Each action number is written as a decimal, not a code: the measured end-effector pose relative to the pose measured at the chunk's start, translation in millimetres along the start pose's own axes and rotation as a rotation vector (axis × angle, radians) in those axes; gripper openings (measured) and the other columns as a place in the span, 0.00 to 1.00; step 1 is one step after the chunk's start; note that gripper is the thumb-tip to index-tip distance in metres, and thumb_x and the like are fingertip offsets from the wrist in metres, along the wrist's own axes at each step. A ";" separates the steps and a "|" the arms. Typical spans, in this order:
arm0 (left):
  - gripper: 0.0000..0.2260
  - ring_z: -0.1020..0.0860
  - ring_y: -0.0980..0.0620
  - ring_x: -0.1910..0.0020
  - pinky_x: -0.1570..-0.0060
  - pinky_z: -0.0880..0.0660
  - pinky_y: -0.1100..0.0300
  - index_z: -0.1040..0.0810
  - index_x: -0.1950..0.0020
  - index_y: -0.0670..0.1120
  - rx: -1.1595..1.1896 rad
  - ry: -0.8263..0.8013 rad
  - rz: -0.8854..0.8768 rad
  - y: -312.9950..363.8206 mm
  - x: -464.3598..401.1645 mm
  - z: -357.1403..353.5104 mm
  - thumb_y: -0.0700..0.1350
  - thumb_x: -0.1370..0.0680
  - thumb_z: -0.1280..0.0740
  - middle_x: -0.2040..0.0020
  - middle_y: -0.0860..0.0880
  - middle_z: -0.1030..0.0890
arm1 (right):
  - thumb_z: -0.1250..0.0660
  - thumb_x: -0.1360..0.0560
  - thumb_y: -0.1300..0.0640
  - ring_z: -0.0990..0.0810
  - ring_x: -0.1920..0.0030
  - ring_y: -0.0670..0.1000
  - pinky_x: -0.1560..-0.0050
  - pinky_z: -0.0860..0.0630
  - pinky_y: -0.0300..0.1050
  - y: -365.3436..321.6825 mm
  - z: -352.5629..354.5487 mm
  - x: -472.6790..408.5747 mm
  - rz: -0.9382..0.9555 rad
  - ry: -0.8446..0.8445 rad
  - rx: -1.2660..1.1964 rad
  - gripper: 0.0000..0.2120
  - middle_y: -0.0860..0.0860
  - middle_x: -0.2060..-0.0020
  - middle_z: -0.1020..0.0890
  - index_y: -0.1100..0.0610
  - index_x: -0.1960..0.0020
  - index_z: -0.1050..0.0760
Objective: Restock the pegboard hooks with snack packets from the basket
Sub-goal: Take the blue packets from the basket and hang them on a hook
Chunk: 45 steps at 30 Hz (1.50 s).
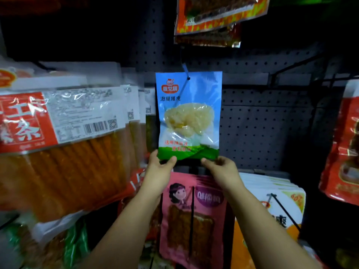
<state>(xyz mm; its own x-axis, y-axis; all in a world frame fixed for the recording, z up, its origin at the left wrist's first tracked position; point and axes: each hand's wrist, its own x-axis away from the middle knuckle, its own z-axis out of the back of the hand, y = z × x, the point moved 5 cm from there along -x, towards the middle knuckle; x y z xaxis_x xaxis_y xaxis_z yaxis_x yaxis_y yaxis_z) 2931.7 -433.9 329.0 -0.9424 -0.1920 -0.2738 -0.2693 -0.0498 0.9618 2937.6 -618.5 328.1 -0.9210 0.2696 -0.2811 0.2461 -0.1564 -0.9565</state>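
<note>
Left hand (158, 167), right hand (219, 166) pinch blue packet (189, 115); pink packets (194, 216) below.

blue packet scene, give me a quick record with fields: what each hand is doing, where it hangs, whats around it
packet: blue packet, pale food showing through a clear window, green band at the bottom
hanging: hook passes through the hole near its top edge, in front of the dark pegboard
left hand: pinches the bottom left corner
right hand: pinches the bottom right corner
left of it: orange stick packets
below it: pink packets
above it: red packets
basket: not in view
</note>
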 end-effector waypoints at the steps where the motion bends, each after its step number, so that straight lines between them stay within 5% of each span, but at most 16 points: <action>1: 0.23 0.24 0.43 0.40 0.35 0.30 0.46 0.37 0.29 0.42 0.049 -0.027 0.033 -4.4 11.2 1.8 0.41 0.22 0.35 0.39 0.43 0.23 | 0.28 0.27 0.56 0.23 0.53 0.53 0.52 0.26 0.41 2.4 2.2 10.5 -0.027 0.010 -0.024 0.21 0.55 0.55 0.23 0.66 0.39 0.27; 4: 0.15 0.24 0.51 0.44 0.38 0.29 0.56 0.28 0.36 0.44 0.133 -0.082 0.031 -9.6 48.1 16.0 0.40 0.22 0.35 0.49 0.51 0.22 | 0.31 0.25 0.60 0.21 0.47 0.55 0.41 0.26 0.48 2.4 12.9 54.7 -0.044 0.056 -0.101 0.23 0.54 0.52 0.23 0.65 0.33 0.31; 8: 0.07 0.20 0.57 0.53 0.54 0.25 0.65 0.20 0.53 0.55 0.114 -0.218 -0.098 -5.0 116.1 31.2 0.42 0.23 0.34 0.53 0.53 0.18 | 0.32 0.25 0.62 0.21 0.60 0.46 0.56 0.25 0.35 9.0 41.2 135.0 0.033 0.103 -0.141 0.05 0.47 0.61 0.19 0.55 0.51 0.21; 12: 0.06 0.22 0.65 0.63 0.64 0.28 0.74 0.20 0.56 0.61 0.083 -0.403 -0.171 -9.3 194.2 25.9 0.50 0.30 0.31 0.61 0.57 0.19 | 0.31 0.25 0.60 0.22 0.64 0.46 0.66 0.28 0.31 41.1 87.0 223.1 -0.009 0.163 -0.077 0.07 0.50 0.63 0.19 0.50 0.58 0.20; 15: 0.08 0.22 0.66 0.64 0.64 0.28 0.75 0.22 0.55 0.67 0.024 -0.576 -0.115 -38.4 247.4 5.2 0.56 0.32 0.34 0.61 0.62 0.19 | 0.31 0.26 0.60 0.23 0.66 0.45 0.64 0.27 0.34 72.5 129.5 296.4 -0.100 0.266 -0.019 0.06 0.51 0.65 0.19 0.50 0.59 0.19; 24: 0.12 0.22 0.66 0.61 0.59 0.29 0.75 0.24 0.53 0.59 -0.219 -1.006 0.201 -195.9 411.8 -90.8 0.40 0.24 0.33 0.61 0.57 0.19 | 0.34 0.24 0.66 0.23 0.69 0.40 0.62 0.25 0.34 199.4 259.6 494.6 -0.546 0.552 0.175 0.11 0.47 0.68 0.19 0.51 0.59 0.23; 28: 0.14 0.23 0.63 0.61 0.55 0.28 0.68 0.25 0.54 0.56 -0.322 -1.098 0.316 -279.2 479.8 -151.8 0.35 0.24 0.34 0.60 0.54 0.21 | 0.35 0.24 0.67 0.24 0.70 0.37 0.63 0.28 0.32 268.3 319.3 547.3 -0.749 0.597 0.201 0.12 0.47 0.67 0.21 0.52 0.60 0.24; 31: 0.12 0.23 0.55 0.61 0.52 0.27 0.59 0.24 0.55 0.53 -0.384 -1.121 0.472 -354.8 534.4 -197.1 0.34 0.24 0.34 0.61 0.53 0.22 | 0.35 0.25 0.66 0.23 0.67 0.43 0.61 0.29 0.34 340.3 362.6 580.3 -0.928 0.579 0.227 0.10 0.50 0.65 0.20 0.53 0.60 0.24; 35: 0.07 0.24 0.68 0.71 0.64 0.29 0.75 0.23 0.48 0.40 -0.429 -1.073 0.644 -467.7 604.8 -251.7 0.32 0.24 0.36 0.63 0.52 0.23 | 0.35 0.23 0.61 0.21 0.61 0.53 0.56 0.24 0.46 458.5 412.4 617.8 -1.108 0.464 0.292 0.04 0.54 0.62 0.19 0.56 0.55 0.22; 39: 0.07 0.24 0.61 0.67 0.65 0.29 0.72 0.25 0.49 0.44 -0.448 -1.057 0.745 -591.4 668.0 -298.0 0.33 0.22 0.37 0.61 0.52 0.23 | 0.35 0.24 0.61 0.19 0.52 0.60 0.45 0.24 0.58 594.6 453.8 639.4 -1.164 0.347 0.393 0.05 0.60 0.57 0.17 0.59 0.55 0.21; 42: 0.06 0.28 0.55 0.64 0.64 0.30 0.63 0.25 0.56 0.45 -0.500 -1.016 0.810 -677.7 701.5 -319.9 0.35 0.23 0.36 0.62 0.51 0.26 | 0.34 0.24 0.58 0.19 0.50 0.61 0.46 0.23 0.56 689.8 470.2 653.6 -1.194 0.276 0.447 0.04 0.62 0.53 0.17 0.54 0.57 0.22; 45: 0.05 0.25 0.52 0.58 0.63 0.28 0.66 0.27 0.49 0.46 -0.606 -0.965 0.926 -746.7 728.7 -326.7 0.39 0.23 0.35 0.56 0.50 0.24 | 0.33 0.24 0.55 0.19 0.49 0.58 0.51 0.26 0.46 772.7 479.3 672.1 -1.268 0.204 0.545 0.12 0.61 0.49 0.17 0.59 0.43 0.21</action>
<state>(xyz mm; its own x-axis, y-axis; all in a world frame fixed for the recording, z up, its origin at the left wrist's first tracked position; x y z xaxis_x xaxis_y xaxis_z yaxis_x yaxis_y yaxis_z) 2510.8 -856.9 -587.2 -0.5581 0.3197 0.7657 0.3851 -0.7176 0.5803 2364.1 -1013.6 -562.7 -0.3536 0.6289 0.6924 -0.9033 -0.0373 -0.4274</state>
